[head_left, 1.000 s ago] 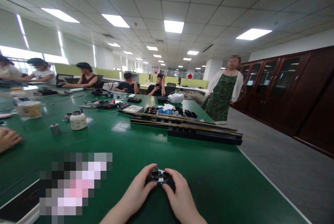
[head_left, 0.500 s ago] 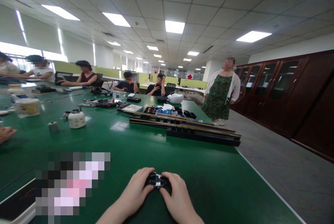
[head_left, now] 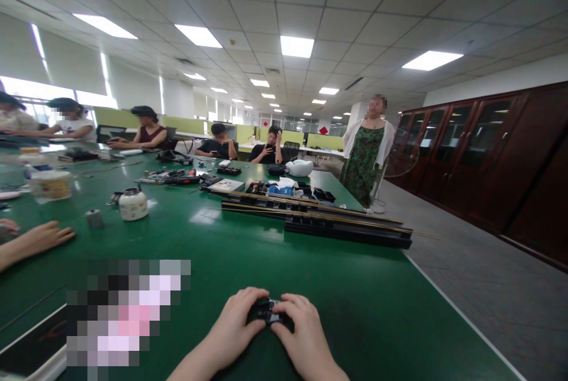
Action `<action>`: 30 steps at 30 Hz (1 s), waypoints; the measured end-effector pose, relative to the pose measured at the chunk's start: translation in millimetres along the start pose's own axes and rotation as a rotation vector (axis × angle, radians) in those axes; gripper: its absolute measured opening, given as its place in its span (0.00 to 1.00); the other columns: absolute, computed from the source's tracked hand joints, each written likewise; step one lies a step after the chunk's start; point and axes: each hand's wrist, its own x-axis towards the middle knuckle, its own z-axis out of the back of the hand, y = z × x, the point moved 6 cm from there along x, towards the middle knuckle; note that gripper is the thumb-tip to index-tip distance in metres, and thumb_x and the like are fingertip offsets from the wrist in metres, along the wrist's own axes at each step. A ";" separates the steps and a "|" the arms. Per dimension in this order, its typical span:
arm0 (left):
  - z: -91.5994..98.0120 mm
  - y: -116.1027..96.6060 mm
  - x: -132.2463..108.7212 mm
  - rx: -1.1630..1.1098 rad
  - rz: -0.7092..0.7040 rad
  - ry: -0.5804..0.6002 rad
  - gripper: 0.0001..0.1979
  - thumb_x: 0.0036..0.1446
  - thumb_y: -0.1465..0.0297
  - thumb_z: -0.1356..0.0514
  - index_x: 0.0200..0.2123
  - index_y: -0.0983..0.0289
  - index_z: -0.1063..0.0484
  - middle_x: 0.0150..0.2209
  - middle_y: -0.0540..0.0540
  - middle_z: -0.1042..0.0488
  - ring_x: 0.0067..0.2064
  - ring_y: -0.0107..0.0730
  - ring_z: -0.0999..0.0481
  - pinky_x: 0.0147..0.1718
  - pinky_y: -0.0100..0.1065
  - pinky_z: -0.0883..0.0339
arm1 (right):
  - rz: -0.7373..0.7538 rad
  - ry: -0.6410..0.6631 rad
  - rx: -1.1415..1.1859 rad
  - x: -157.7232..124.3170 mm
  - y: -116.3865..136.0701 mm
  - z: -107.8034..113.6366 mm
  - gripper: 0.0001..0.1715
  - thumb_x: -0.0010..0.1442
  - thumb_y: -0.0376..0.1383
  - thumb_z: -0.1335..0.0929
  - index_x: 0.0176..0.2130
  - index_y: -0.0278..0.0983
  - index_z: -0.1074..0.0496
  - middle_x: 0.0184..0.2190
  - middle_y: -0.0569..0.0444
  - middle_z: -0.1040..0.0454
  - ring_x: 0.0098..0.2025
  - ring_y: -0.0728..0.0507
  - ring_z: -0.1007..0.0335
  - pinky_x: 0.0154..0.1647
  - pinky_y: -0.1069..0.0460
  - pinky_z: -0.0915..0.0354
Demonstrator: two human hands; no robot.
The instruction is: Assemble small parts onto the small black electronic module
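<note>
Closed on a small black part [head_left: 267, 312] from both sides, left hand [head_left: 235, 325] and right hand [head_left: 302, 333]; low over green table [head_left: 355, 298]; black rails [head_left: 337, 226] well beyond.

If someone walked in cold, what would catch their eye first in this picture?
Probably the left hand and right hand at the bottom middle, both pinching a small black part at the green table's near edge. Next, the long black rails lying across the table's middle, and a person in a green dress standing beyond its far right corner.
</note>
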 end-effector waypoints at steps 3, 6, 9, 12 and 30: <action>0.3 -2.0 0.5 0.003 -0.008 0.001 0.18 0.46 0.75 0.44 0.43 0.59 0.32 0.44 0.54 0.28 0.47 0.38 0.32 0.48 0.37 0.41 | 0.002 -0.011 0.003 -0.1 0.6 0.7 0.12 0.47 0.33 0.32 0.35 0.46 0.26 0.43 0.55 0.27 0.50 0.40 0.36 0.51 0.45 0.44; -0.8 -1.3 0.4 0.008 -0.018 -0.001 0.18 0.47 0.75 0.44 0.43 0.59 0.33 0.44 0.54 0.28 0.47 0.37 0.32 0.48 0.37 0.41 | 0.001 -0.005 0.000 -0.1 1.6 0.6 0.13 0.48 0.32 0.32 0.35 0.46 0.26 0.43 0.55 0.27 0.50 0.41 0.36 0.51 0.45 0.44; -2.0 1.2 0.1 0.010 -0.021 -0.007 0.18 0.47 0.75 0.44 0.44 0.59 0.33 0.45 0.54 0.28 0.47 0.37 0.32 0.48 0.37 0.42 | 0.007 -0.005 -0.001 -0.1 2.0 0.2 0.12 0.48 0.32 0.32 0.35 0.46 0.26 0.43 0.55 0.27 0.50 0.41 0.36 0.51 0.45 0.44; -2.3 2.7 -0.3 0.006 -0.013 -0.012 0.20 0.46 0.75 0.44 0.45 0.59 0.33 0.45 0.54 0.28 0.48 0.38 0.32 0.49 0.38 0.42 | 0.013 -0.007 -0.003 -0.3 0.7 -0.3 0.12 0.48 0.33 0.33 0.35 0.45 0.26 0.43 0.55 0.27 0.50 0.41 0.36 0.51 0.45 0.44; -0.4 10.9 2.6 -0.103 0.029 -0.077 0.22 0.46 0.77 0.47 0.46 0.60 0.34 0.46 0.55 0.29 0.50 0.37 0.33 0.53 0.40 0.43 | 0.021 -0.230 0.121 -0.6 -8.9 13.3 0.12 0.55 0.37 0.37 0.39 0.40 0.29 0.39 0.51 0.26 0.45 0.42 0.32 0.48 0.48 0.38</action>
